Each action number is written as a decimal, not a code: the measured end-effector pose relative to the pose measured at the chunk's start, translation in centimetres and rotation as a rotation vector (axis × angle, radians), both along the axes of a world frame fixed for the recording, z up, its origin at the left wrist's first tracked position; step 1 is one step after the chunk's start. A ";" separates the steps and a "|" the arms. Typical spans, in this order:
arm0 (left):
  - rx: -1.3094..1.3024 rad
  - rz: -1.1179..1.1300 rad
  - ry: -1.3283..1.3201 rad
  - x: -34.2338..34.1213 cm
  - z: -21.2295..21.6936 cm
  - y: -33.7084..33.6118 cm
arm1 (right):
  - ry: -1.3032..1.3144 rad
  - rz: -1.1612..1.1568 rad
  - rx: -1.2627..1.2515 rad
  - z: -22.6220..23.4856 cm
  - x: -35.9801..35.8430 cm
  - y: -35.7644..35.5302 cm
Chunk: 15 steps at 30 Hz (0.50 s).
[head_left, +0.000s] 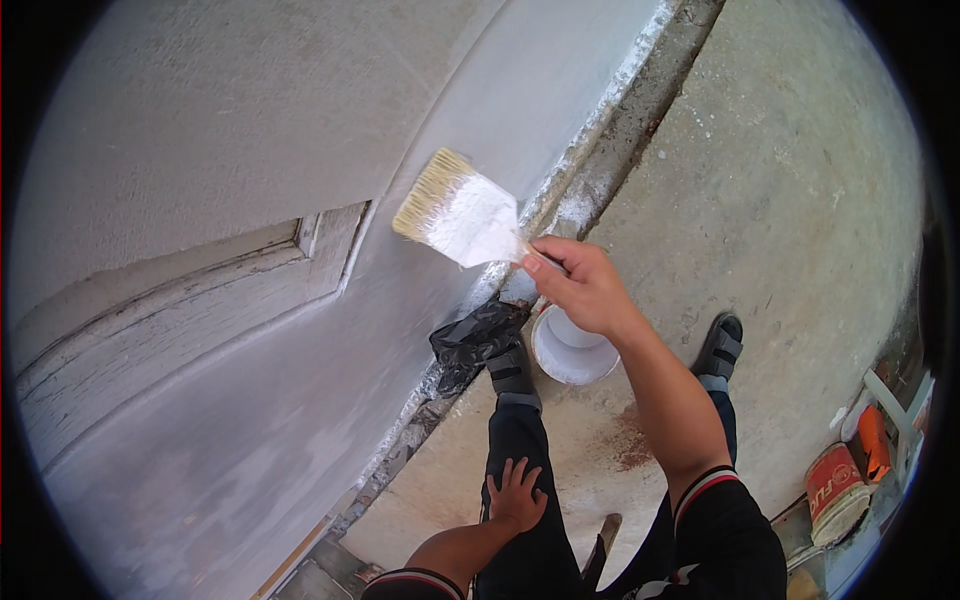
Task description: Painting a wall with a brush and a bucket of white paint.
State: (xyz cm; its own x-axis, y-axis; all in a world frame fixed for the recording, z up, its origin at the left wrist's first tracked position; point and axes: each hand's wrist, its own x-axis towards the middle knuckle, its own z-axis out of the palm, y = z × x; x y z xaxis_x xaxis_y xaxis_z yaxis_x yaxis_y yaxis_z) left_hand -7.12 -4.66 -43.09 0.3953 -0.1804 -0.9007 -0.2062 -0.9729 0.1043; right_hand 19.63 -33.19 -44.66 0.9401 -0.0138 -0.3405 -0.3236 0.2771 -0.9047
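A wide flat paintbrush (pixel 475 218) is in my right hand (pixel 580 284), its fingers closed round the handle. White paint coats the ferrule and the base of the pale bristles, which point up and left in front of the wall (pixel 400 290). Whether the bristle tips touch the wall, I cannot tell. Below my right hand a white bucket (pixel 575 362) stands on the floor with white paint inside; my wrist covers part of its rim. My left hand (pixel 517 497) rests with fingers spread on my left thigh, holding nothing.
A crumpled black plastic bag (pixel 470 345) lies against the wall's foot, beside my left foot. A paint-spattered gutter (pixel 640 120) runs along the wall. At the right stand a red and white bucket (pixel 836 492) and an orange item (pixel 874 442). A framed wooden panel (pixel 200 290) is set in the wall.
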 end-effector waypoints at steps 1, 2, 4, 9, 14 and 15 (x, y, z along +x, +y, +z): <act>0.006 0.000 0.002 0.0 0.0 0.0 | 0.003 -0.004 0.095 0.0 -0.3 -0.2; 0.007 0.001 0.000 0.1 0.0 0.1 | 0.006 -0.008 0.190 0.1 -0.5 -0.3; 0.002 0.004 0.009 0.1 0.1 0.1 | 0.000 0.009 0.197 1.2 0.1 -0.9; 0.006 0.012 0.009 0.3 0.2 0.2 | -0.042 0.041 0.061 0.2 1.8 -1.0; 0.001 0.004 0.021 0.7 -0.1 -0.4 | 0.083 -0.044 0.141 -3.1 0.2 -2.3; 0.003 0.006 0.025 0.8 0.0 -0.3 | 0.084 -0.045 0.144 -2.6 0.1 -2.2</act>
State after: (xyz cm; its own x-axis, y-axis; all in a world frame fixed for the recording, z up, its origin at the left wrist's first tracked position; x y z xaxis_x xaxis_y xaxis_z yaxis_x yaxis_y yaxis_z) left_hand -6.36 -5.00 -43.11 0.3733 -0.1752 -0.9110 -0.1979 -0.9744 0.1063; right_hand 19.74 -35.42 -47.30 0.9077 -0.0008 -0.4196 -0.3810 0.4176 -0.8249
